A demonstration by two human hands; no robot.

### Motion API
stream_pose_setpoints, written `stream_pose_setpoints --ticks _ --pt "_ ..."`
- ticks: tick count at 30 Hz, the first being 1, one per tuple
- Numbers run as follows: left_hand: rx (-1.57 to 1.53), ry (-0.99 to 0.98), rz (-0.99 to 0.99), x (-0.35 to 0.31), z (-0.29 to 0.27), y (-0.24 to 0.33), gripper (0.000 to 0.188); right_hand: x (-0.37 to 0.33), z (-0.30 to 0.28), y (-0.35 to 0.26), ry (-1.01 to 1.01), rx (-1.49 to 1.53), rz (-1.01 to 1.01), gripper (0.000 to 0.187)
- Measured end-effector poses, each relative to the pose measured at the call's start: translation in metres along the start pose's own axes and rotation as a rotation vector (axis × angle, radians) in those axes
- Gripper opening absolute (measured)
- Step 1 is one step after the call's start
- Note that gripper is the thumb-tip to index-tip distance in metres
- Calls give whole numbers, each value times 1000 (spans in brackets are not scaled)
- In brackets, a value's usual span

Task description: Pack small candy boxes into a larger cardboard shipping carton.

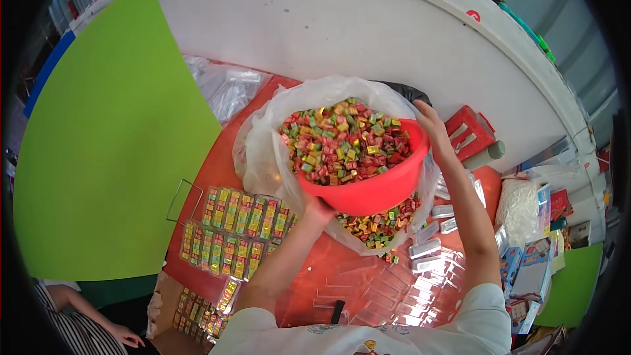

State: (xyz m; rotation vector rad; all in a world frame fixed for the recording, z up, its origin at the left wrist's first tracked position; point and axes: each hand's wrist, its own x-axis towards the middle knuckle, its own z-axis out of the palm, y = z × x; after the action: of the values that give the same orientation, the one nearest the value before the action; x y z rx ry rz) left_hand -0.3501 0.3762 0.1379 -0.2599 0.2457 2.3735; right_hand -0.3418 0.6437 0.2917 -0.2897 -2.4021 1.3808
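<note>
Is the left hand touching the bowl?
Touching. The head view shows the left hand against the underside of the red bowl at its lower left, with no gap between them.

The person wore a shirt (pixel 296 336) of white or nearly white cloth, with short sleeves. The left sleeve (pixel 253 321) was plain, and the right sleeve (pixel 485 315) was of the same pale cloth, with some soft folds. On the front there was a print (pixel 322 329) in greyish lines, and near it a small golden-yellow mark (pixel 370 344), partly cut by the lower edge. The left hand (pixel 318 209) and the right hand (pixel 431 122) were bare, as were the forearms (pixel 287 260).
</note>
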Motion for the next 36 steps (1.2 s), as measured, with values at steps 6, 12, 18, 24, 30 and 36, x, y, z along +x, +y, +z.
stream_pose_setpoints --ticks 6,12,18,24,30,36 --pt "82 87 -130 -27 12 17 55 -87 -2 -52 -128 -821 -840 56" --pt "1776 338 946 10 -31 112 41 -22 23 -58 -10 -693 -977 56" --pt "2296 747 736 112 -8 182 55 67 61 -91 -89 -715 -881 54" --pt "1638 380 578 151 -17 297 22 111 100 -131 -141 -677 -632 54" --pt "892 51 426 45 82 247 20 92 61 -155 -357 -838 -557 57" --pt "984 -27 382 20 75 252 25 91 69 -170 -328 -853 -660 53"
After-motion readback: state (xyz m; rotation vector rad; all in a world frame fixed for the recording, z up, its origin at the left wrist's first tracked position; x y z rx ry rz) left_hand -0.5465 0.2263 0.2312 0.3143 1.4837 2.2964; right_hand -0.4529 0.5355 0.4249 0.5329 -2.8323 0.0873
